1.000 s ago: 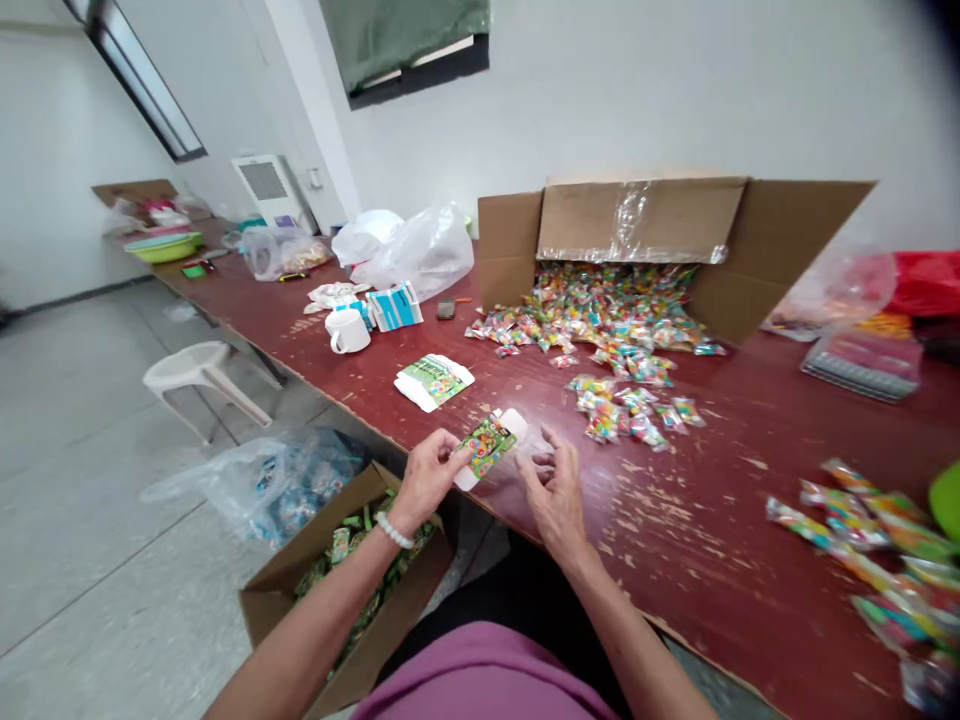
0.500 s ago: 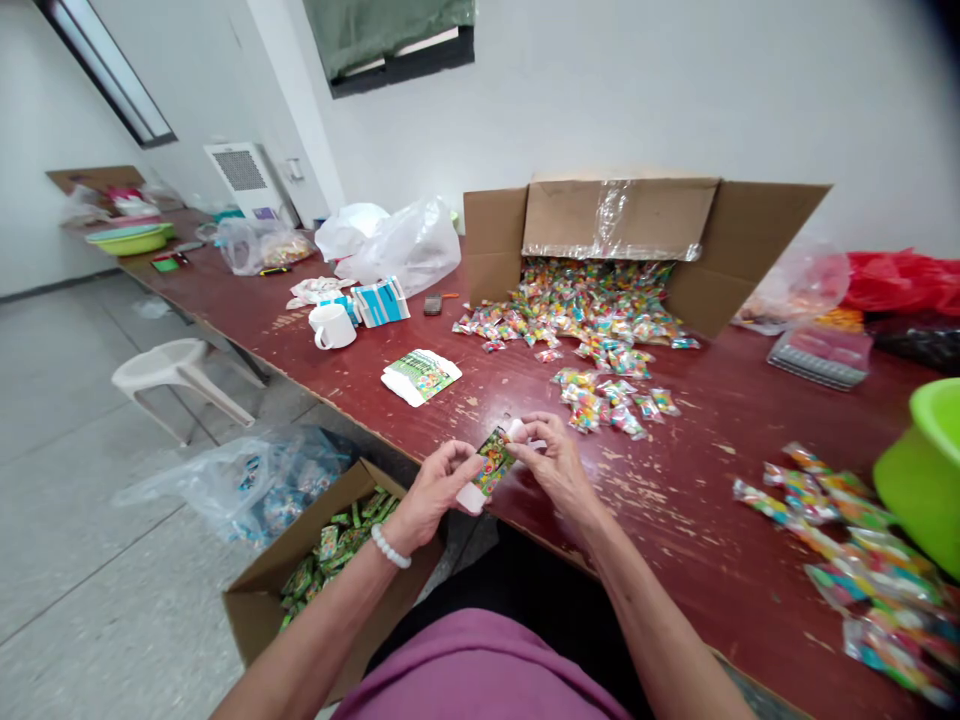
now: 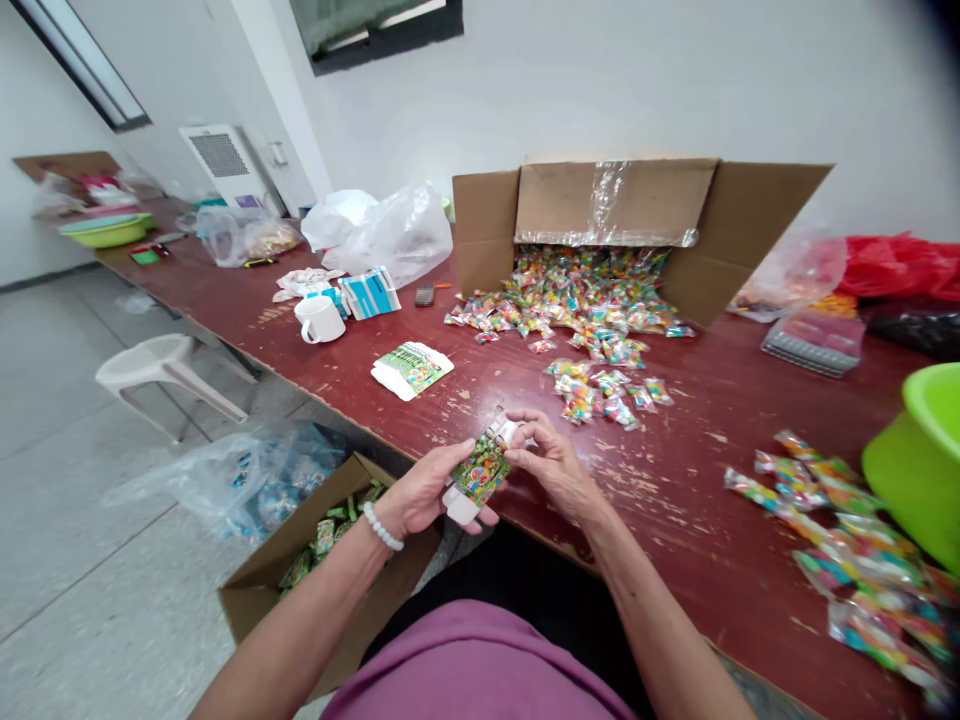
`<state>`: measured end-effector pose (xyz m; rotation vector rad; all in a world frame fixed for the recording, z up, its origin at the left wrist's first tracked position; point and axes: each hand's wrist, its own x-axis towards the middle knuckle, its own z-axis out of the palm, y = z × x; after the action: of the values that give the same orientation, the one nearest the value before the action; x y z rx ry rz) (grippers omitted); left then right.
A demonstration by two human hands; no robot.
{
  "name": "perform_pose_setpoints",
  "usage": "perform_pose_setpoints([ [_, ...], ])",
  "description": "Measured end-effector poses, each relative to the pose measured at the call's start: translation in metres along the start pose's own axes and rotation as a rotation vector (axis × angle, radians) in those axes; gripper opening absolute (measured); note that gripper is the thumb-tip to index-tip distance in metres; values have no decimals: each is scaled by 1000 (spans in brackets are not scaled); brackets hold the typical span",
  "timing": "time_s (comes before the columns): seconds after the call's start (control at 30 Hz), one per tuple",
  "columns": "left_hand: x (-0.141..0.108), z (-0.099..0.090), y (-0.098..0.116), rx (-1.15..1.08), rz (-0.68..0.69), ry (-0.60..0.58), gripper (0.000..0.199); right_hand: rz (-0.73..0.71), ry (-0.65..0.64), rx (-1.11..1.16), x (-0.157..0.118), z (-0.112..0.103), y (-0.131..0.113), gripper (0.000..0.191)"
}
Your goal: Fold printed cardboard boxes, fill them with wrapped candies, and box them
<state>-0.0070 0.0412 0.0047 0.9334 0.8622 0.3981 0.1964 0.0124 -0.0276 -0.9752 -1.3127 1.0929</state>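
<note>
A small green printed candy box (image 3: 481,470) with white end flaps is between my hands, above the table's front edge. My left hand (image 3: 433,488) holds it from below and the side, thumb along its edge, fingers behind it. At the box's upper end, the fingers of my right hand (image 3: 551,462) pinch near the white flaps. Behind it on the table lies a stack of flat green-and-white cartons (image 3: 413,370). Small wrapped candies (image 3: 607,392) lie in a loose group beyond my right hand.
A cardboard box (image 3: 615,205) on its side spills wrapped candies (image 3: 585,285). A white mug (image 3: 321,320) stands left. Longer candy packs (image 3: 840,540) lie beside a green basin (image 3: 919,460). Below the table edge, another carton (image 3: 255,590) holds green packs. A white stool (image 3: 161,365) stands left.
The candy box has turned so its printed front shows wider, and it looks opened out. My left hand has shifted under it. The camera view has moved slightly.
</note>
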Motion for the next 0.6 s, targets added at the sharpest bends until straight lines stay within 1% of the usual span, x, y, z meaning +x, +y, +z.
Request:
perform_pose_setpoints([
  [0.07,4,0,-4,226,196,172,51,-4,-12,1,-1,2,-3,12],
  [0.13,11,-5,-6,418,345,328,51,-9,-20,3,-2,5,-6,11],
  [0.17,15,-8,-6,475,386,389,50,-12,-13,-1,-2,6,-7,10],
  [0.23,22,-17,-1,514,428,482,43,-12,27,-37,-3,6,-9,10],
  [0.3,23,-23,9,538,471,566,36,-9,90,-114,-4,4,-9,11],
  [0.33,21,-25,15,544,493,605,36,-7,115,-162,-4,3,-9,12],
  [0.37,18,-25,20,549,496,602,38,-4,127,-207,-5,3,-10,13],
  [0.4,13,-23,24,545,473,531,40,-3,129,-243,-6,2,-11,13],
  [0.43,7,-21,27,527,419,387,43,-7,122,-269,-7,3,-12,13],
  [0.53,-6,-11,23,365,128,-224,50,-49,60,-304,-11,9,-20,11],
  [0.57,-8,-9,18,286,40,-374,54,-70,26,-311,-12,11,-24,10],
  [0.6,-9,-6,12,217,-13,-451,57,-91,-13,-318,-13,13,-27,9],
])
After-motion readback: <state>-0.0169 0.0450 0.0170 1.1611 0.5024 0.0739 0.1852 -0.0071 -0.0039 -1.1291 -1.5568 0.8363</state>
